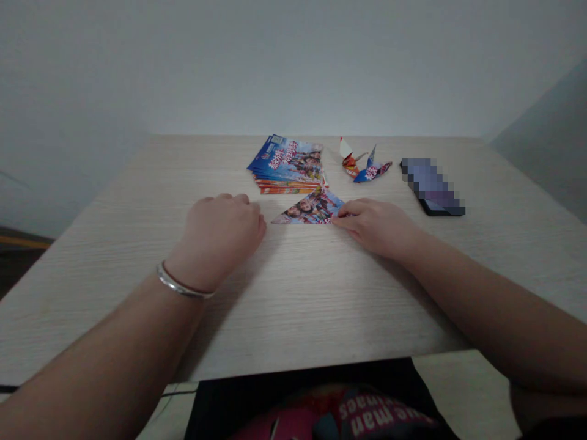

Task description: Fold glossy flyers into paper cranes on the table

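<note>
A sheet of printed paper folded into a triangle (305, 209) lies on the table, its long edge toward me. Thumb and fingers of my right hand (378, 226) are closed on its right corner. My left hand (227, 229) rests on the table just left of the triangle's left tip, apart from it. Its fingers are curled under in a loose fist, and nothing shows in them. Behind the triangle is a fanned stack of printed paper sheets (284, 160), blue on top with orange edges below.
Two folded paper cranes stand right of the stack: an orange one (351, 164) and a blue one (372, 173). A dark phone (431, 186) lies farther right. The pale wooden table (293, 305) meets a wall (293, 73) at its far edge.
</note>
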`<state>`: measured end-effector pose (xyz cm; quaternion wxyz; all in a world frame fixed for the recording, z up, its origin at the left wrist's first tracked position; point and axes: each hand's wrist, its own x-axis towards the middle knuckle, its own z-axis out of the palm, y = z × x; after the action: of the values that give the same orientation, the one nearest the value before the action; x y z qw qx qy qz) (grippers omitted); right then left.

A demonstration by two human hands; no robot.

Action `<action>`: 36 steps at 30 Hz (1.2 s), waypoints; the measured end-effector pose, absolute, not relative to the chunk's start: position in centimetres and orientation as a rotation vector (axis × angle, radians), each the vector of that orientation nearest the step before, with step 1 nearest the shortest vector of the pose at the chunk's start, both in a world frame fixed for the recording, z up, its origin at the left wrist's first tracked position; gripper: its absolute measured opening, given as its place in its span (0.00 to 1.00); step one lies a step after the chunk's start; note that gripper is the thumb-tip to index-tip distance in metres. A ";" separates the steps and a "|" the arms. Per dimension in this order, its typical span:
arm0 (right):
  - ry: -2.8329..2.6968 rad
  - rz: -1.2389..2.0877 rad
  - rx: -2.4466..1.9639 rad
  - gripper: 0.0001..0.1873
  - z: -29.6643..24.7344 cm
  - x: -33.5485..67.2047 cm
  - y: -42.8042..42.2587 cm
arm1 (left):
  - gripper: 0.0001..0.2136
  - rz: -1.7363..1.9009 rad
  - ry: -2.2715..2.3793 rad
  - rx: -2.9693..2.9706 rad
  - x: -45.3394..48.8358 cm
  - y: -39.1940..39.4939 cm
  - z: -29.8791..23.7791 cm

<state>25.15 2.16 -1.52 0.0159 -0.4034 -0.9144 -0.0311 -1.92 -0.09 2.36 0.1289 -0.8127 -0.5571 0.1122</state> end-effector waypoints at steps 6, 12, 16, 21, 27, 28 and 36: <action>-2.852 -0.117 -1.279 0.19 -1.1 24.5 2.0 | 0.24 0.083 -1.242 -2.816 0.0 -0.9 0.1; -2.847 -0.102 -1.333 0.19 -0.7 24.2 2.0 | 0.21 0.243 -1.450 -2.694 0.9 -2.0 1.1; -2.832 -0.092 -1.302 0.18 -0.9 24.6 2.1 | 0.22 0.370 -1.637 -2.490 0.3 -1.9 2.7; -2.812 -0.173 -1.246 0.17 -1.0 24.9 1.9 | 0.21 0.111 -1.659 -2.418 -0.9 -0.2 1.1; -2.530 -0.221 -1.394 0.20 -1.1 24.9 1.9 | 0.16 -0.217 -1.674 -2.637 -0.9 1.4 -0.5; -2.489 -0.200 -1.432 0.24 -1.2 24.9 2.0 | 0.15 -0.238 -1.697 -2.654 -0.8 1.5 -0.5; -2.321 0.119 -1.394 0.43 -2.2 25.0 2.9 | 0.06 -0.565 -1.798 -2.710 -0.7 1.8 -1.2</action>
<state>24.97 2.91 -2.19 0.2139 -0.5024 -0.8366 0.0429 -0.73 1.80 -1.22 -0.0796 -0.8185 -0.5428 -0.1707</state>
